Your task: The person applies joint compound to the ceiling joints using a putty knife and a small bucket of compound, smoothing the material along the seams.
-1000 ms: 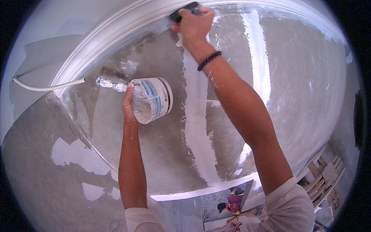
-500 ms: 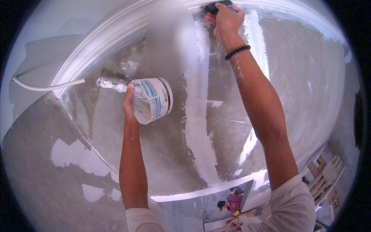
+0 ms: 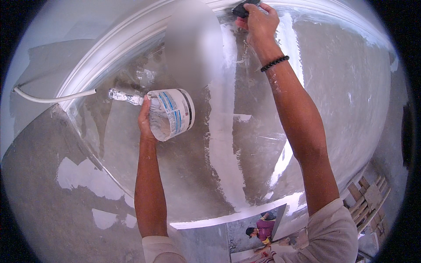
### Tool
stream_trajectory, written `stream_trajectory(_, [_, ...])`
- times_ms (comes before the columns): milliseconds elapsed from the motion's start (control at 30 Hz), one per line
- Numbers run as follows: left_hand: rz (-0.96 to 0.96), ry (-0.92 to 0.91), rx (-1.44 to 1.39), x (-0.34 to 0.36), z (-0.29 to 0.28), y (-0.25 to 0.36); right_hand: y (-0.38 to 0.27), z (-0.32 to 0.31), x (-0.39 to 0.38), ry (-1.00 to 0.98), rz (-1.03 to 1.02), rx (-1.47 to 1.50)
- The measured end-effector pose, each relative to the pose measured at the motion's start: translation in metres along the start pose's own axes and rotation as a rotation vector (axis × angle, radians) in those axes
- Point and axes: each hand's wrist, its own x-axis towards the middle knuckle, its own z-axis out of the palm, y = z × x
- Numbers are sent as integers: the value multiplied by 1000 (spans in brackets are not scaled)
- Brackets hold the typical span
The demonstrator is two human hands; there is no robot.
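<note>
Right hand [image 3: 259, 21] clamped on scraper [image 3: 242, 8] at cornice [image 3: 131, 37] edge; left hand [image 3: 145, 119] grips tub [image 3: 172, 113].

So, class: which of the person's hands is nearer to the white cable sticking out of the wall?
Left. The left hand, holding the tub, is just right of the cable; the right hand works far up-right.

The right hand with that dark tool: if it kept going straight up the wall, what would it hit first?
Most likely the white moulding along the top of the wall. The right hand and its tool look almost against it, though depth is hard to judge here.
</note>
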Motion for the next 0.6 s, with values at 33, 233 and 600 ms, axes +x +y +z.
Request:
stream_trajectory(33, [-4, -11, -23, 3, 6, -2, 0, -5, 7, -40, -68, -8])
stream_trajectory(233, [-5, 14, 45, 3, 10, -1, 27, -21, -4, -345, 42, -34])
stream_trajectory(600, [-18, -46, -7, 8, 4, -3, -1, -145, 67, -585, 141, -27])
